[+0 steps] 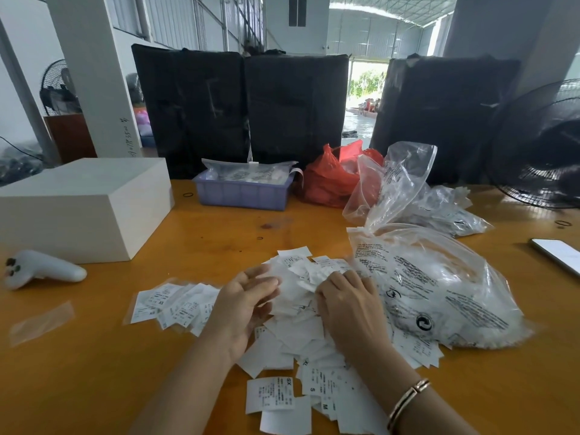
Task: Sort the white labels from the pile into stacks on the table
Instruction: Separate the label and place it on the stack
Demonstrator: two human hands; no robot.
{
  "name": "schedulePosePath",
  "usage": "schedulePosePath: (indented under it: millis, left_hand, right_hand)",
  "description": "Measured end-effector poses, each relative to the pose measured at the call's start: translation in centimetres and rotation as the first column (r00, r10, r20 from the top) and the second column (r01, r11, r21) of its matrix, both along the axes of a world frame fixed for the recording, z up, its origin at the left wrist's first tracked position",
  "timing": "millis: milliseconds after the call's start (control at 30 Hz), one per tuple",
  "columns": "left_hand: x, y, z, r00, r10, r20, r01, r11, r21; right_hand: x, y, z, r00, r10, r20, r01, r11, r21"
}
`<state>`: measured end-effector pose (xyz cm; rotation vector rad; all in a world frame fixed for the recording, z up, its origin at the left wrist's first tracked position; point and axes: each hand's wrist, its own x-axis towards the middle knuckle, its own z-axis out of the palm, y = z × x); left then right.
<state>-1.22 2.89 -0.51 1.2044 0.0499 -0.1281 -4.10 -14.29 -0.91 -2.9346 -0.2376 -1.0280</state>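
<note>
At the lower centre of the frame a loose pile of white labels lies on the orange table, with a fanned stack of labels just left of it. The left hand hovers palm-up at the pile's left edge, fingers loosely spread and holding nothing, while the right hand, a bracelet on its wrist, rests palm-down on the pile; whether its fingers pinch a label cannot be told. A clear printed bag lies touching the pile at right.
</note>
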Motion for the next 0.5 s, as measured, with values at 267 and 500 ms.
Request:
schedulePosePath:
  millis: [267,500]
  left_hand:
    - [-0.22,-0.07,0.17,0.997,-0.065,-0.049,0.058,0.990,-0.130]
    - [0.04,-0.31,-0.08,0.996,-0.031,-0.088,0.012,0.979,-0.204]
  right_hand:
    - [-0.13,0.14,-0.51,0.985,0.153,-0.083,-0.133,0.968,0.211]
    - [-0.30,0.88,-0.30,0.962,0.215,-0.169,-0.181,0.964,0.194]
